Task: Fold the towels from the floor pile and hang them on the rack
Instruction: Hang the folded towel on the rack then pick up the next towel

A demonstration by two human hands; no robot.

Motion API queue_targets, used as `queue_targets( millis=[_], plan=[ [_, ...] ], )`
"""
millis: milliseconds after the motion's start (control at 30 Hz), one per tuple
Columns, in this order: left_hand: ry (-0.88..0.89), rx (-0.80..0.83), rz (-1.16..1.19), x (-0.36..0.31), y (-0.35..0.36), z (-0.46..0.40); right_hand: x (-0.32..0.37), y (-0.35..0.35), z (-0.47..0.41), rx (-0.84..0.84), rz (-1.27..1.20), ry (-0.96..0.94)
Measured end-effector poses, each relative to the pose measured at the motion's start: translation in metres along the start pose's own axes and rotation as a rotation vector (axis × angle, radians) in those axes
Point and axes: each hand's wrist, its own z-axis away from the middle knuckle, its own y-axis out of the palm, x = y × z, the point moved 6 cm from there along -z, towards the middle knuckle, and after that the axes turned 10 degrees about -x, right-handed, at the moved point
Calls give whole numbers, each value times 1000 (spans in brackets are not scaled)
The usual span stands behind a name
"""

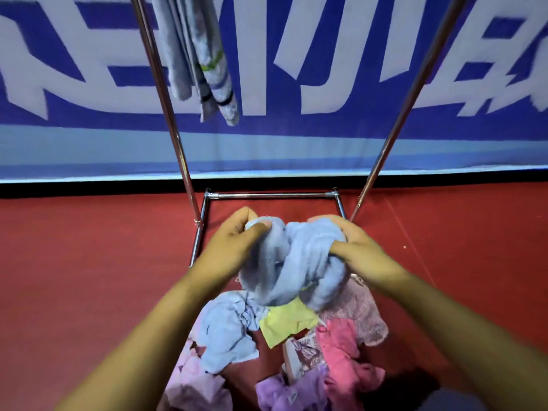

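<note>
A crumpled light blue towel (292, 262) hangs bunched above the floor pile (296, 345). My left hand (237, 241) grips its upper left part, thumb and fingers curled round the cloth. My right hand (353, 247) grips its upper right part the same way. The pile below holds several towels: light blue, yellow, pink, mauve and lilac. The metal rack (267, 195) stands just beyond my hands, with its two uprights rising left and right. Grey folded towels (195, 54) hang from its top left; the rack's top bar is out of view.
The floor is red (89, 262). A blue and white banner wall (296, 137) runs behind the rack. The rack's base frame (197, 241) sits on the floor right by my left hand.
</note>
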Motion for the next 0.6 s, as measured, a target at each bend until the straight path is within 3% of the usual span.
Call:
queue_targets(
  millis=[333, 533, 600],
  plan=[
    [191, -131, -96, -107, -36, 12, 58, -44, 27, 37, 577, -213],
    [271, -55, -60, -142, -22, 24, 63, -53, 47, 155, 570, -74],
    [315, 32, -76, -154, -12, 31, 74, -41, 50, 207, 417, -18]
  ],
)
